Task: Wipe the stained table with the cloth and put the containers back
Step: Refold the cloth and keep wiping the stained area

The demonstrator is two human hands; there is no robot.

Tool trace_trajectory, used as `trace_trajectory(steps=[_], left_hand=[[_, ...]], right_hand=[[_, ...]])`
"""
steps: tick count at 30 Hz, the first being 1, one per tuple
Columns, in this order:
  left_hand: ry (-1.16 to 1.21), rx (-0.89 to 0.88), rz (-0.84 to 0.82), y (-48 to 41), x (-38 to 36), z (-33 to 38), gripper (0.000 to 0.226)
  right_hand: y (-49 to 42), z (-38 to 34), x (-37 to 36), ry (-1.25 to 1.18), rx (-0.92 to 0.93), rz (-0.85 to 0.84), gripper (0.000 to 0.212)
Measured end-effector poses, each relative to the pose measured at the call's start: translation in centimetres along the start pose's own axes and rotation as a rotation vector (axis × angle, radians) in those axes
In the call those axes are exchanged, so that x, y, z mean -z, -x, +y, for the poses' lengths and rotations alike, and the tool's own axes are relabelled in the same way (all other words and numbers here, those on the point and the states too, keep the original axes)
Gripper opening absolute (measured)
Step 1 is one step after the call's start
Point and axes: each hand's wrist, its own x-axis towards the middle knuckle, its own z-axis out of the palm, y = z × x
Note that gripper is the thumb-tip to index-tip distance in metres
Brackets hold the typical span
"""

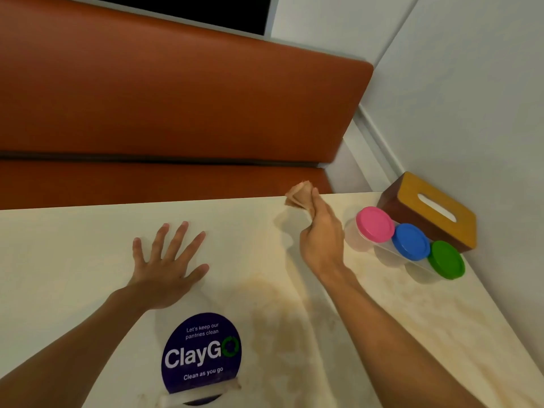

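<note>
The right hand [321, 237] pinches a crumpled beige cloth [300, 195], thumb and curled fingers closed on its lower end. The bunched cloth sticks out past the fingertips, its long axis running away from the person and slightly left, its free end over the far edge of the table [73, 254]. A soft shadow lies on the tabletop below it. I cannot tell whether the cloth touches the surface.

The left hand [167, 269] holds nothing. It lies palm down on the table with its fingers straight and spread, pointing away from the person.

Between the two forearms a brownish stain [282, 313] smears the pale tabletop, beside a round purple sticker [201, 353] reading "ClayGo – Clean as you go".

To the right of the cloth hand stand three clear containers, lids up, in a touching row: pink lid [375, 224], blue lid [410, 242], green lid [446, 260]. The row runs diagonally from far-left to near-right along the long side of a wooden tissue box [426, 213], which sits in the corner against the white wall [471, 83]. An orange bench [176, 98] lies beyond the far table edge.
</note>
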Motion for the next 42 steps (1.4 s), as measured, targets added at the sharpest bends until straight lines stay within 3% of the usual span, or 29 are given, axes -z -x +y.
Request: trace_trajectory(steps=[3, 8, 12, 17, 21, 25, 37, 40, 42], left_hand=[[-0.001, -0.004, 0.004, 0.2, -0.2, -0.1, 0.076], [-0.009, -0.013, 0.02, -0.1, -0.2, 0.1, 0.074], [-0.005, -0.013, 0.031, -0.3, -0.1, 0.2, 0.074], [-0.017, 0.003, 0.004, -0.4, 0.1, 0.2, 0.076], [0.003, 0.008, -0.057, -0.3, 0.4, 0.4, 0.082], [0.016, 0.009, -0.107, -0.3, 1.0, 0.6, 0.08], [0.022, 0.012, -0.175, 0.1, 1.6, 0.7, 0.08], [0.011, 0.013, -0.171, -0.1, 1.8, 0.7, 0.08], [0.012, 0.01, -0.18, -0.1, 1.8, 0.7, 0.077]], right_hand=[[-2.4, 1.7, -0.8, 0.316, -0.06, -0.133, 0.077], [-1.7, 4.4, -5.8, 0.362, -0.142, -0.355, 0.075], [-0.8, 4.0, -7.2, 0.316, -0.135, -0.308, 0.075], [3.0, 2.0, -8.0, 0.263, 0.113, -0.374, 0.066], [5.9, 2.1, -8.3, 0.153, 0.318, -0.457, 0.07], [8.4, 3.1, -6.7, 0.083, 0.425, -0.552, 0.068], [13.7, 7.4, -0.5, -0.032, 0.472, -0.725, 0.053], [10.9, 4.8, -0.2, -0.254, 0.454, -0.651, 0.056], [8.9, 2.3, -1.2, -0.272, 0.454, -0.503, 0.059]])
